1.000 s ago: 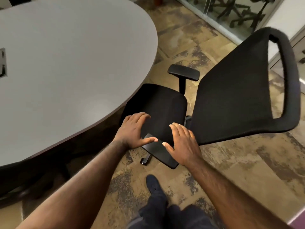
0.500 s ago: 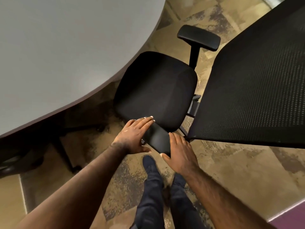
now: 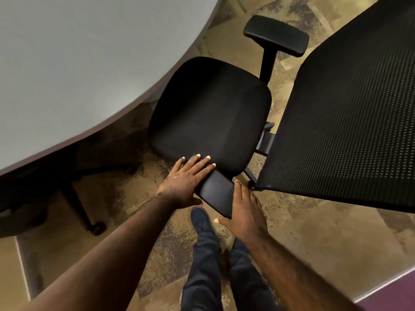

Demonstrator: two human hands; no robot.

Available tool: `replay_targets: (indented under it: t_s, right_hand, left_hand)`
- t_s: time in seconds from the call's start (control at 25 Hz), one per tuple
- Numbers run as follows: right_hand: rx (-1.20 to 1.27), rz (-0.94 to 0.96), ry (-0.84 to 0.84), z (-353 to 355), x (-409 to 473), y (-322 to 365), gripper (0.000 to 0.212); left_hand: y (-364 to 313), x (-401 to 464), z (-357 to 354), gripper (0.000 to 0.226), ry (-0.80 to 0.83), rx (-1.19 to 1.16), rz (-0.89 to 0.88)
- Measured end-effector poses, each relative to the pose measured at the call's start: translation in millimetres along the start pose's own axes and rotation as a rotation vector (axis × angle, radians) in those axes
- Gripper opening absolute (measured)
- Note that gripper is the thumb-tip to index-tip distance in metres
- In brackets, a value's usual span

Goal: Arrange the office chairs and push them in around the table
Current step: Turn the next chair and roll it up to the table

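A black office chair stands beside the rounded grey table (image 3: 78,63). Its seat (image 3: 211,111) lies just off the table's edge, the mesh backrest (image 3: 350,113) fills the right side, and the far armrest (image 3: 276,34) rises at the top. The near armrest (image 3: 216,194) sits between my hands. My left hand (image 3: 185,182) lies flat on its left end, fingers reaching onto the seat edge. Against its right side presses my right hand (image 3: 244,209), thumb under the near end. Neither hand is closed around it.
A dark table leg with a caster (image 3: 96,228) stands on the patterned carpet under the table at the left. My legs and a dark shoe (image 3: 201,218) are directly below the armrest. A purple surface edge (image 3: 395,290) shows at the bottom right.
The view has moved closer over the chair. Both hands stay on the near armrest; the seat sits a bit nearer the table's edge than a second ago.
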State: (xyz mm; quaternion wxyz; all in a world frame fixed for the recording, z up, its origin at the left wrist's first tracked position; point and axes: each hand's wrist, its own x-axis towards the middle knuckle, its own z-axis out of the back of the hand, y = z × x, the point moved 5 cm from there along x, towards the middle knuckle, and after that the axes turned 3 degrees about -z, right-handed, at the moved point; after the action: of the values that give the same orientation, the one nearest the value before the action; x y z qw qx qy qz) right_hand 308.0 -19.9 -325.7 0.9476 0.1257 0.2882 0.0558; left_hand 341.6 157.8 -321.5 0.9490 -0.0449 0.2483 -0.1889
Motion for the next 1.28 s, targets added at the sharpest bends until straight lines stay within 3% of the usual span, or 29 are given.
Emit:
replay_targets:
  t_s: [0.48, 1.04, 1.28]
  right_hand:
    - [0.053, -0.003, 0.001, -6.6, 18.9, 1.7, 0.115]
    - [-0.071, 0.14, -0.001, 2.9, 30.9, 2.0, 0.118]
    - [-0.04, 0.165, 0.015, 5.0, 31.1, 4.4, 0.114]
  left_hand:
    - [14.0, 18.1, -1.8, 0.126, -0.037, -0.096, -0.016]
    - [5.3, -8.2, -21.5, 0.132, -0.156, -0.285, 0.254]
    - [9.2, -9.9, -21.1, 0.137, -0.198, -0.35, 0.178]
